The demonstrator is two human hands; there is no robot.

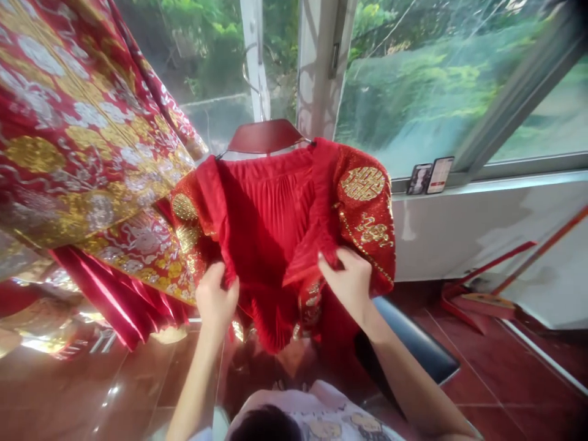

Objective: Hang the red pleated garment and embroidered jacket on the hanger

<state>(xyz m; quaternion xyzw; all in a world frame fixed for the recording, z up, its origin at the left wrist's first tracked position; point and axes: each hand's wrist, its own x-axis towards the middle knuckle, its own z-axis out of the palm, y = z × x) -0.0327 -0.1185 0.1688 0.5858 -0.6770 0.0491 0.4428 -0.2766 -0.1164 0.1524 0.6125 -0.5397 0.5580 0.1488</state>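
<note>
A red pleated garment point(271, 214) with gold embroidered panels hangs on a dark red hanger point(265, 136) in front of the window. My left hand point(215, 297) is closed on the garment's lower left fabric. My right hand point(346, 278) pinches a fold of the red cloth beside the gold-embroidered right panel point(367, 208). Both forearms reach up from the bottom of the view.
A large red and gold brocade cloth point(78, 135) hangs at the left over the glossy red tile floor point(482, 367). Two small cards point(430, 177) lean on the window sill. Red sticks point(487, 294) lie by the white wall at right. A dark seat edge point(413, 343) is below.
</note>
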